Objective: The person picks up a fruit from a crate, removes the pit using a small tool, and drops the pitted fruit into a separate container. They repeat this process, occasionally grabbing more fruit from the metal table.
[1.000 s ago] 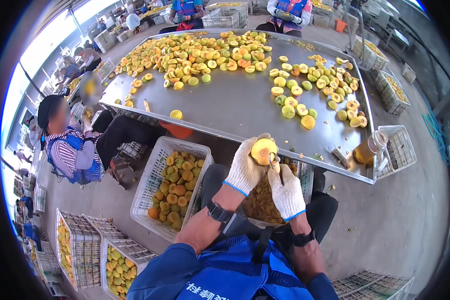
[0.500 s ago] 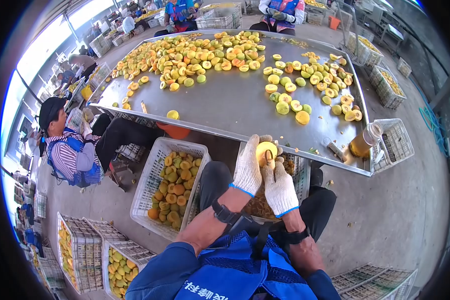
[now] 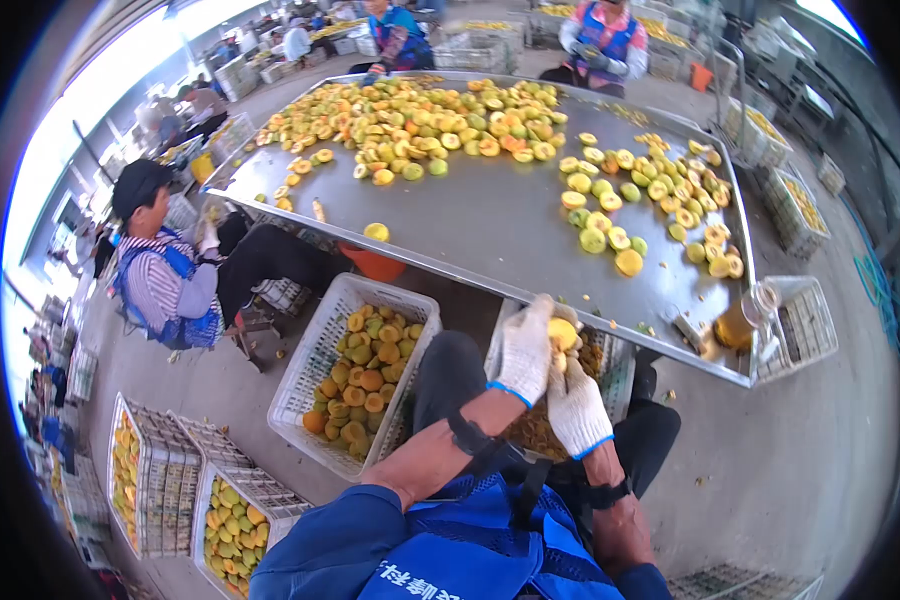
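The left hand [image 3: 523, 352], in a white glove, is closed around a yellow peach half [image 3: 563, 333] and holds it with the cut face up, just in front of the near edge of the steel table [image 3: 490, 215]. The right hand [image 3: 577, 408], also gloved, is curled directly below and touches the fruit. I cannot tell if it grips a tool.

Both hands are above a white basket [image 3: 618, 385] with brownish scraps inside. To the left stands another basket [image 3: 305, 365] full of whole fruit.

It seems the stone is being taken out of this half. The next move needs a firm left grip and a small, careful turn of the right wrist, so the flesh does not tear.
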Demonstrator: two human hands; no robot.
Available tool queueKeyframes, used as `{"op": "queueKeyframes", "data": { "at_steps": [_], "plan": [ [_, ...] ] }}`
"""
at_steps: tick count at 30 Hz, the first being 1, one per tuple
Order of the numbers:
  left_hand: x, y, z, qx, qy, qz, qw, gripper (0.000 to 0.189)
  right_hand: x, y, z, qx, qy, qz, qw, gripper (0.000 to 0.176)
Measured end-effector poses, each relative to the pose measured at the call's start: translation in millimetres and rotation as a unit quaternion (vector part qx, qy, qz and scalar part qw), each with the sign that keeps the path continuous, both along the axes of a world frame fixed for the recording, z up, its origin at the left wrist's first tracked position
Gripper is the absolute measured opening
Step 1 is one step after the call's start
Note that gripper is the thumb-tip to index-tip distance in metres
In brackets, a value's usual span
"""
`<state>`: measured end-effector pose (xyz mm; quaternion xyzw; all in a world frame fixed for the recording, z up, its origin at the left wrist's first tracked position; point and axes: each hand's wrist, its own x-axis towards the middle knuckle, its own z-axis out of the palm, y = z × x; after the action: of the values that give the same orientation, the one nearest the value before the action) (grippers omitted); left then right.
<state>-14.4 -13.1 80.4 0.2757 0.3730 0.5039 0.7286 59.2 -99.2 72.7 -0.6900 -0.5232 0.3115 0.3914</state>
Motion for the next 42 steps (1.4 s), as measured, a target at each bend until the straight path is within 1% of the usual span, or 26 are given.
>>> {"op": "queueKeyframes", "data": {
  "at_steps": [1,3,5,6,7,9,10,13,17,19,21,23,24,25,26,27,29,30,31,33,35,37,39,40,41,42],
  "plan": [
    [1.2,0.1,-0.1,0.008,0.003,0.005,1.0,0.04,4.2,0.0,-26.4,0.054,0.009,0.008,0.998,0.031],
    [-0.1,-0.4,-0.2,0.045,0.035,-0.012,0.998,0.042,8.8,0.6,-31.7,0.118,0.035,0.038,0.992,0.031],
    [-0.5,-1.8,1.6,0.08,0.031,-0.027,0.996,0.043,12.9,-0.8,-35.2,0.018,0.116,0.032,0.993,0.028],
    [-0.8,-0.4,0.1,0.097,0.024,-0.041,0.994,0.043,10.2,-0.5,-36.6,0.005,0.218,0.023,0.976,0.026],
    [-2.3,1.0,-1.3,0.114,0.017,-0.057,0.992,0.043,14.7,-1.7,-34.7,0.007,0.215,0.03,0.976,0.026],
    [-5.9,2.6,-3.7,0.133,0.009,-0.104,0.986,0.043,26.1,-7.2,-19.3,-0.167,0.459,0.031,0.872,0.023],
    [-4.2,3.6,-8.1,0.143,0.003,-0.108,0.984,0.044,18.7,-9.1,-6.3,-0.178,0.48,0.021,0.859,0.024],
    [-6.7,6.2,-19.4,0.191,0.035,-0.159,0.968,0.05,30.0,-12.5,-6.9,-0.207,0.487,0.064,0.846,0.028],
    [-3.5,8.2,-27.1,0.239,0.029,-0.235,0.942,0.057,34.1,-23.1,-12.8,-0.186,0.471,0.092,0.857,0.03],
    [-0.9,5.4,-21.0,0.245,0.02,-0.235,0.94,0.056,35.7,-25.9,-8.1,-0.174,0.475,0.107,0.856,0.031],
    [2.8,3.6,-22.2,0.26,0.0,-0.242,0.935,0.058,43.2,-28.2,-17.4,-0.157,0.523,0.125,0.828,0.032],
    [6.9,2.7,-25.1,0.247,-0.006,-0.245,0.938,0.058,48.5,-29.4,-26.4,-0.143,0.522,0.121,0.832,0.034],
    [11.4,1.0,-26.9,0.114,-0.076,-0.195,0.971,0.052,52.2,-29.2,-33.0,-0.122,0.536,0.13,0.825,0.034],
    [17.7,-2.4,-30.0,-0.024,-0.145,-0.138,0.979,0.046,55.5,-30.1,-39.5,-0.103,0.55,0.137,0.818,0.035],
    [29.5,-4.6,-35.7,-0.059,-0.104,-0.033,0.992,0.039,58.4,-29.0,-45.2,-0.093,0.564,0.138,0.809,0.037],
    [35.4,-3.7,-47.8,-0.061,-0.104,-0.029,0.992,0.039,61.0,-30.3,-50.6,-0.096,0.564,0.139,0.808,0.037],
    [39.2,5.2,-77.2,0.057,0.084,-0.037,0.994,0.038,65.4,-33.1,-60.3,-0.046,0.636,0.151,0.755,0.039],
    [35.6,6.2,-85.7,0.117,0.215,-0.042,0.969,0.039,64.9,-35.8,-54.6,-0.034,0.654,0.14,0.742,0.04],
    [28.0,3.0,-73.2,0.116,0.216,-0.043,0.969,0.039,65.5,-34.9,-55.9,-0.035,0.655,0.139,0.742,0.04],
    [12.8,-3.4,-49.3,0.15,0.377,-0.107,0.908,0.037,67.3,-32.5,-59.6,-0.013,0.585,0.025,0.811,0.039],
    [5.3,-0.2,-48.5,0.165,0.385,-0.106,0.902,0.032,70.1,-30.4,-61.5,-0.003,0.584,-0.011,0.812,0.039],
    [-9.5,0.4,-43.1,0.254,0.312,-0.033,0.915,0.027,71.6,-29.3,-63.6,-0.006,0.578,-0.079,0.812,0.038],
    [-39.3,13.1,-35.6,0.223,0.305,-0.031,0.925,0.022,73.6,-29.8,-65.8,-0.029,0.566,-0.081,0.82,0.036],
    [-56.5,15.7,-18.2,0.162,0.285,-0.014,0.945,0.023,72.1,-29.8,-69.9,-0.055,0.54,-0.077,0.837,0.035],
    [-76.0,27.2,-30.6,0.18,0.278,0.029,0.943,0.025,69.9,-30.6,-73.4,-0.081,0.514,-0.073,0.851,0.034],
    [-99.7,36.3,-35.9,0.12,0.276,0.051,0.952,0.027,67.7,-31.0,-76.5,-0.091,0.519,-0.085,0.846,0.033]
  ]
}}
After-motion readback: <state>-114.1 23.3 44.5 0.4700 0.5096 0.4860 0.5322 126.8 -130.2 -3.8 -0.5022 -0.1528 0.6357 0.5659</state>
